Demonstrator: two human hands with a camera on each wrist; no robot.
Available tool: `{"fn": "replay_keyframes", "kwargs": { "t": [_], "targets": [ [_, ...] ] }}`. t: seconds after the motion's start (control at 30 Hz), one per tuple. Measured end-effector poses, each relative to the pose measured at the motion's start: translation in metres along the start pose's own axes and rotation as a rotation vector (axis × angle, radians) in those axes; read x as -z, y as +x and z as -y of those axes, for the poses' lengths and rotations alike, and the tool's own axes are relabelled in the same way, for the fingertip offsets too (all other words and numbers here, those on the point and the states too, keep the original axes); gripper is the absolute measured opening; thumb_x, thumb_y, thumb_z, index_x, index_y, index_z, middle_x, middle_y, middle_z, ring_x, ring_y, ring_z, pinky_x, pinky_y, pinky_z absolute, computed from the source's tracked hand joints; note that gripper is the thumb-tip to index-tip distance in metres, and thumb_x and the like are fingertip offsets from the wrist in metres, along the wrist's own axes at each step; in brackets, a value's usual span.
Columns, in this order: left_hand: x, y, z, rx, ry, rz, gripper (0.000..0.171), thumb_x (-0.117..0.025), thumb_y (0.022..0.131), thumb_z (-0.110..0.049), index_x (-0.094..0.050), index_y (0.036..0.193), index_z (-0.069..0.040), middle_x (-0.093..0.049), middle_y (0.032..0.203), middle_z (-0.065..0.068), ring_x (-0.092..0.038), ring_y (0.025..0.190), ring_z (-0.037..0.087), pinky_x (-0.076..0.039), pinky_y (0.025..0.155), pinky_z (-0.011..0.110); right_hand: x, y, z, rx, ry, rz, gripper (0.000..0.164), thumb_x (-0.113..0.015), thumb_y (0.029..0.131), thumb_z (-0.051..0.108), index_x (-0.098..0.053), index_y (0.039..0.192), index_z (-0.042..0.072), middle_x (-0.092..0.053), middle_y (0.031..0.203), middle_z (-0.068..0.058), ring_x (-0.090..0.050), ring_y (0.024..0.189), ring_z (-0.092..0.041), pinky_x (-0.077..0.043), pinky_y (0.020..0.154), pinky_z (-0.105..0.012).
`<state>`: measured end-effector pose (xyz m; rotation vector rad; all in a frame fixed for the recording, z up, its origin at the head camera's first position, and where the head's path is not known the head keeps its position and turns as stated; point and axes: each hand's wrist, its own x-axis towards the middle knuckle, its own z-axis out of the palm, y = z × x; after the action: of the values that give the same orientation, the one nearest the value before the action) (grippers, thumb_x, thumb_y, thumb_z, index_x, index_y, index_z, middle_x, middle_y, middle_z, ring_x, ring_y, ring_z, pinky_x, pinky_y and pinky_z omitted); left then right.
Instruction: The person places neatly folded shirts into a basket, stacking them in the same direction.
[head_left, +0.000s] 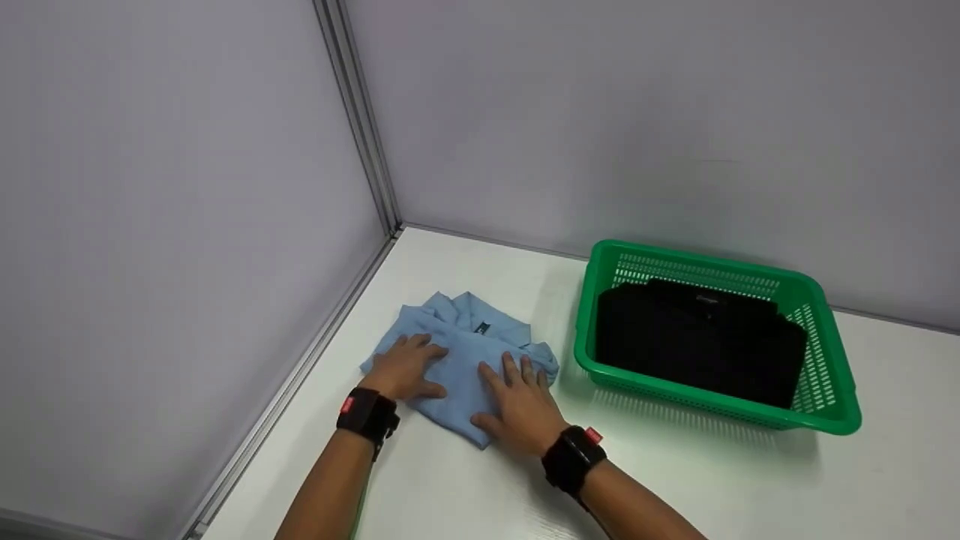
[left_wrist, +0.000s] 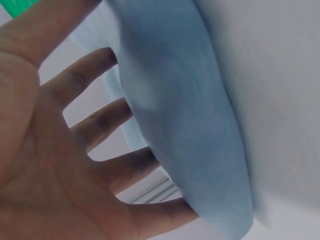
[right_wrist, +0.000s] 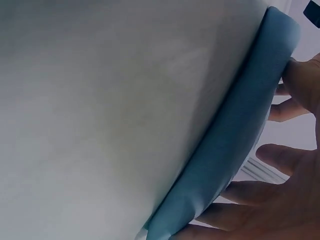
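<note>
A light blue collared shirt (head_left: 461, 375), folded into a compact bundle, lies on the white table with its collar and dark neck label toward the back wall. On its left part rests my left hand (head_left: 405, 369), fingers spread and fingertips touching the cloth. My right hand (head_left: 525, 409) presses the right part in the same way, thumb held apart. In the left wrist view the spread fingers (left_wrist: 102, 125) meet the folded edge of the shirt (left_wrist: 175, 115). The right wrist view shows fingertips against the shirt's thick side (right_wrist: 230, 135). Neither hand grips the fabric.
Right of the shirt stands a green plastic basket (head_left: 585, 330) with slotted walls, holding folded black clothing (head_left: 697, 345). A grey wall panel (head_left: 187, 225) borders the table on the left, and another wall (head_left: 637, 127) closes the back. Each wrist wears a black strapped camera.
</note>
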<state>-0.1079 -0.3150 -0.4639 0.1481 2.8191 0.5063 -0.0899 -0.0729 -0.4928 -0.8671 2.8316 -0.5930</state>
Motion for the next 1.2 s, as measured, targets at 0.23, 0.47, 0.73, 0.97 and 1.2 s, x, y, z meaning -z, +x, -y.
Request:
{"fn": "replay_keyframes", "kwargs": {
  "t": [0.23, 0.47, 0.73, 0.97, 1.2],
  "targets": [
    [-0.001, 0.001, -0.006, 0.037, 0.032, 0.016, 0.073, -0.086, 0.089, -0.036, -0.057, 0.153, -0.019, -0.039, 0.169, 0.015, -0.026, 0.157, 0.055, -0.033, 0.108, 0.086, -0.005, 0.005, 0.008, -0.065, -0.064, -0.015, 0.089, -0.070, 0.094, 0.064, -0.041, 0.164, 0.017, -0.032, 0.165, -0.037, -0.031, 0.151, -0.063, -0.034, 0.118, -0.076],
    [-0.001, 0.005, -0.012, 0.049, 0.026, 0.038, 0.081, -0.088, 0.087, -0.033, -0.050, 0.158, -0.020, -0.040, 0.168, 0.016, -0.026, 0.156, 0.056, -0.036, 0.107, 0.085, -0.008, 0.005, 0.013, -0.115, -0.094, -0.010, 0.089, -0.073, 0.091, 0.064, -0.045, 0.161, 0.016, -0.033, 0.162, -0.040, -0.033, 0.150, -0.063, -0.034, 0.117, -0.076],
    [0.005, 0.005, -0.011, -0.002, 0.056, 0.089, 0.087, -0.090, 0.085, -0.030, -0.047, 0.161, -0.024, -0.035, 0.170, 0.015, -0.023, 0.157, 0.056, -0.034, 0.108, 0.085, -0.014, -0.001, 0.029, -0.141, -0.235, -0.063, 0.089, -0.073, 0.090, 0.067, -0.052, 0.156, 0.012, -0.046, 0.153, -0.041, -0.046, 0.143, -0.060, -0.047, 0.105, -0.075],
    [0.005, 0.004, -0.011, -0.002, 0.018, 0.105, 0.087, -0.092, 0.081, -0.024, -0.051, 0.158, -0.026, -0.022, 0.177, 0.010, -0.018, 0.160, 0.054, -0.029, 0.110, 0.087, -0.023, -0.009, 0.046, -0.189, -0.345, -0.144, 0.088, -0.075, 0.086, 0.070, -0.059, 0.151, 0.014, -0.057, 0.145, -0.039, -0.057, 0.134, -0.056, -0.055, 0.096, -0.070],
    [0.007, 0.008, -0.013, -0.003, 0.023, 0.139, 0.090, -0.093, 0.080, -0.022, -0.050, 0.158, -0.028, -0.022, 0.177, 0.008, -0.016, 0.161, 0.051, -0.029, 0.116, 0.082, -0.030, -0.013, 0.054, -0.237, -0.372, -0.161, 0.087, -0.072, 0.087, 0.073, -0.059, 0.151, 0.016, -0.058, 0.144, -0.037, -0.058, 0.133, -0.055, -0.055, 0.096, -0.070]
  ]
}}
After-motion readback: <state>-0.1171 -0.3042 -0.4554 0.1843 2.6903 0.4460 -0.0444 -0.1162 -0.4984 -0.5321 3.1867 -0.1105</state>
